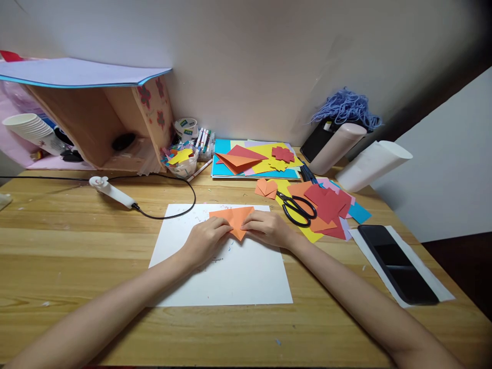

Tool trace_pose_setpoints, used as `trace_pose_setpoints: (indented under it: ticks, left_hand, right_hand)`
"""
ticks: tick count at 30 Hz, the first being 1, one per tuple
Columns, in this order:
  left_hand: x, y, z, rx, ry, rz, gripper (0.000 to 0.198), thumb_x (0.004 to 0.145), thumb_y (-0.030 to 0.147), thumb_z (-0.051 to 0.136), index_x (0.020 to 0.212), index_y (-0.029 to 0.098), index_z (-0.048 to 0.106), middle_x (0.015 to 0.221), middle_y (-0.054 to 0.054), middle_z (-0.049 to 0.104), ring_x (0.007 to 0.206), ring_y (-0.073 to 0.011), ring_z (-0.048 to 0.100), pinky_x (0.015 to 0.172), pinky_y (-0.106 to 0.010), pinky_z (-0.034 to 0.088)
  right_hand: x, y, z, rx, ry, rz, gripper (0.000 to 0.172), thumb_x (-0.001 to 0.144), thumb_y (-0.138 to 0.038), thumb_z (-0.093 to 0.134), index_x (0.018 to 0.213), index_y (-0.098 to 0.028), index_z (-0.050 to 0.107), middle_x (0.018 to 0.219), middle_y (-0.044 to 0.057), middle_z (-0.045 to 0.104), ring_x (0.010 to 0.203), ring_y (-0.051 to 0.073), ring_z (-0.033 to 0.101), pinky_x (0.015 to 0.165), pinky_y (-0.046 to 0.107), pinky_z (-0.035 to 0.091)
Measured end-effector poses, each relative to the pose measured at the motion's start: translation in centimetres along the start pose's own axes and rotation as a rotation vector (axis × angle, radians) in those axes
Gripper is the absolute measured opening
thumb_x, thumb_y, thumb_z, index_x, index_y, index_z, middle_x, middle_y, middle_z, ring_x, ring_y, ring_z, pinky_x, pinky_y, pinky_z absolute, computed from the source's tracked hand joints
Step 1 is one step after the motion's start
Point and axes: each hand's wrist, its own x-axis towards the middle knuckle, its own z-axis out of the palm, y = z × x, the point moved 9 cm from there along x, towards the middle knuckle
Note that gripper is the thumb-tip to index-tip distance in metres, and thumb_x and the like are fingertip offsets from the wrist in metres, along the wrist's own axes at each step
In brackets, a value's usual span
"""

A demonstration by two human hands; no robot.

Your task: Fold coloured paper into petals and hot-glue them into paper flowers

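Both hands are gripping here: the left hand point(207, 238) is pinching the orange craft paper point(239, 218) from nine o'clock, the right hand point(268, 226) is pinching it from three. The paper is lying near the twelve o'clock edge of a white sheet point(249, 277), which is resting on the wooden surface point(77, 256). It's looking thin and feather-light, probably taking a crease crisply, but likely tearing or wrinkling if anyone is tugging hard! Those pinches along the sides are seeming the right hold; the tip at six o'clock is probably bending first, so it's asking for a gentle touch. Sliding across the smooth sheet is looking possible too. And what a shape: plain, bright orange, its straight top edge running from ten o'clock round to about one, its sides narrowing to a point at six. Fingers are hiding parts of both sides, so the layers are impossible to count. Out at one o'clock, a folded orange paper heart point(266, 189) is sitting; near three, black-handled scissors point(289, 201) are lying on coloured paper scraps point(330, 205)
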Motion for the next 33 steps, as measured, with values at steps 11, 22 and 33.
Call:
trace_pose_setpoints:
  ticks: [11,22,33]
  left_hand:
    - [0.6,-3.2,-0.5,-0.382,0.043,-0.371,0.023,0.081,0.034,0.049,0.066,0.016,0.052,0.070,0.000,0.051,0.060,-0.0110,0.046,0.056,-0.025,0.037]
    - [0.7,-3.4,-0.8,-0.377,0.087,-0.383,0.028,0.083,0.032,0.045,0.060,0.016,0.047,0.080,-0.003,0.050,0.078,-0.0147,0.050,0.069,-0.029,0.042]
    - [0.9,-3.0,-0.6,0.068,0.036,-0.351,0.023,0.083,0.032,0.045,0.066,0.016,0.048,0.083,-0.004,0.047,0.075,-0.0160,0.046,0.058,-0.027,0.038]
  right_hand:
    - [0.3,3.1,0.2,0.158,0.026,0.475,0.023,0.085,-0.035,0.048,0.070,-0.019,0.052,0.079,0.002,0.053,0.078,0.015,0.049,0.072,0.029,0.040]
    - [0.1,3.7,0.5,-0.017,0.033,0.572,0.027,0.083,-0.040,0.048,0.066,-0.019,0.049,0.083,0.003,0.049,0.079,0.018,0.044,0.072,0.033,0.039]
    - [0.7,2.8,1.4,-0.427,-0.077,0.495,0.027,0.087,-0.038,0.040,0.076,-0.017,0.053,0.084,0.008,0.051,0.078,0.021,0.042,0.067,0.033,0.034]
